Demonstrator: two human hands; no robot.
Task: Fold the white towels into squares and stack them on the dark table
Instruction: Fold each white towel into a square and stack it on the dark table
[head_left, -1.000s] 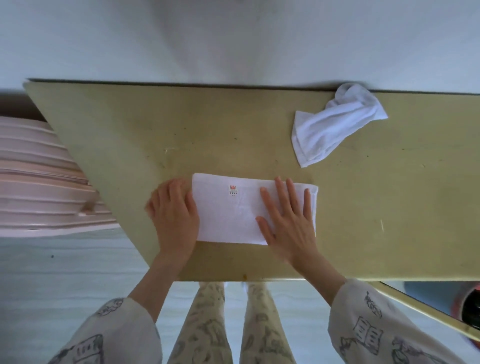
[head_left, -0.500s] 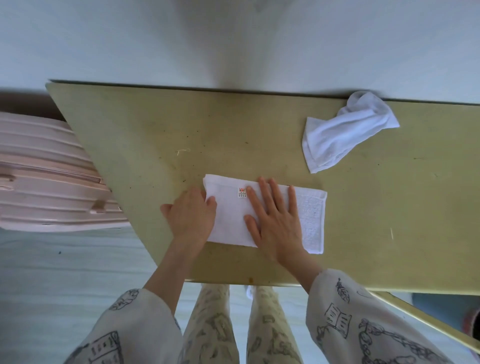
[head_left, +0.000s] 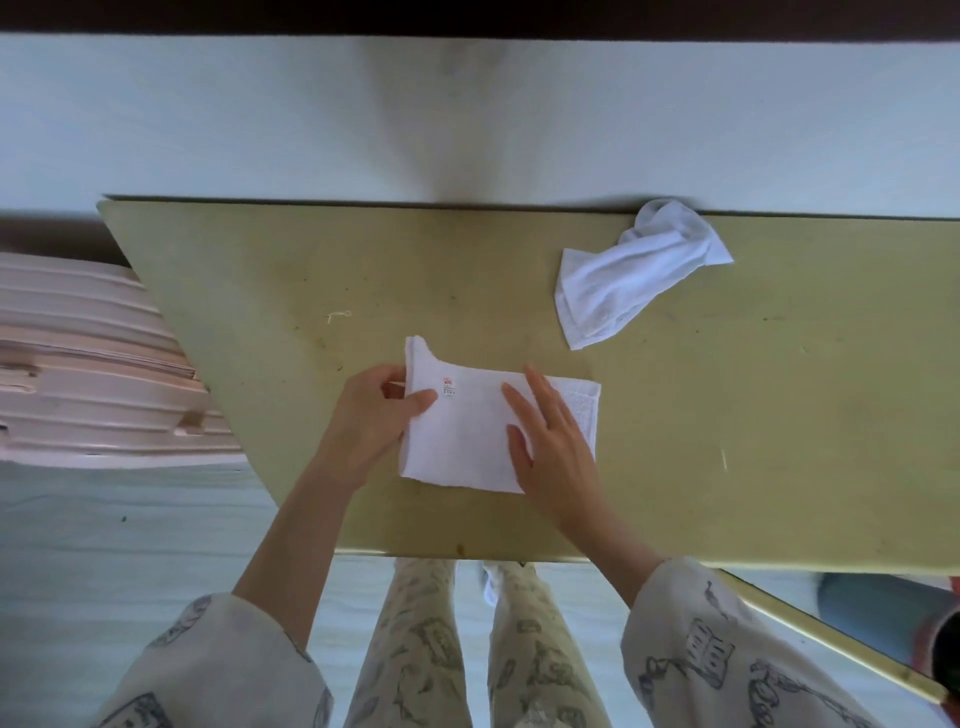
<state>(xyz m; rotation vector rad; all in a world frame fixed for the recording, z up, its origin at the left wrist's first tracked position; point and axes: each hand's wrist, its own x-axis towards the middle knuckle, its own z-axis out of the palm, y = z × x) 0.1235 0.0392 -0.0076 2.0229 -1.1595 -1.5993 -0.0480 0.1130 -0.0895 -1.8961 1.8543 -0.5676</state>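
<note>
Bare tabletop lies open from 2 to 4 o'clock of the folded towel, and from 10 to 12 o'clock up to the wall. Obstacles: crumpled towel at 1 o'clock, well apart; left hand at 9 o'clock grips the folded towel's edge; right hand covers its right part. Pink suitcase stands off the tabletop beyond 9 o'clock

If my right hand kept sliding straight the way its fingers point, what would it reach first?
The right hand lies flat on the folded towel, fingers pointing away and slightly left. Going on, it would cross the towel's far edge onto bare table, likely missing the crumpled towel, which lies further right.
</note>
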